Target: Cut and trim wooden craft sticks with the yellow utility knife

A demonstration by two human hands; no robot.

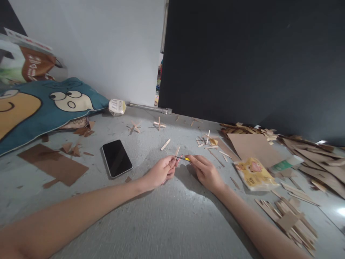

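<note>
Near the middle of the grey tabletop, my left hand pinches a small flat wooden stick that points up from the fingertips. Opposite it, my right hand is closed on a thin tool with a yellow handle. The tool's dark, narrow front end reaches to the left fingertips and the base of the stick. Whether it is a craft knife I cannot make out. Just beyond my left hand lies another short wooden stick. Crossed stick pieces stand further back.
A phone lies left of my hands, beside brown cardboard. A blue cartoon cushion rests behind. On the right are a yellow packet, a green-and-white tube, cardboard sheets and piled wooden strips. A dark panel stands behind.
</note>
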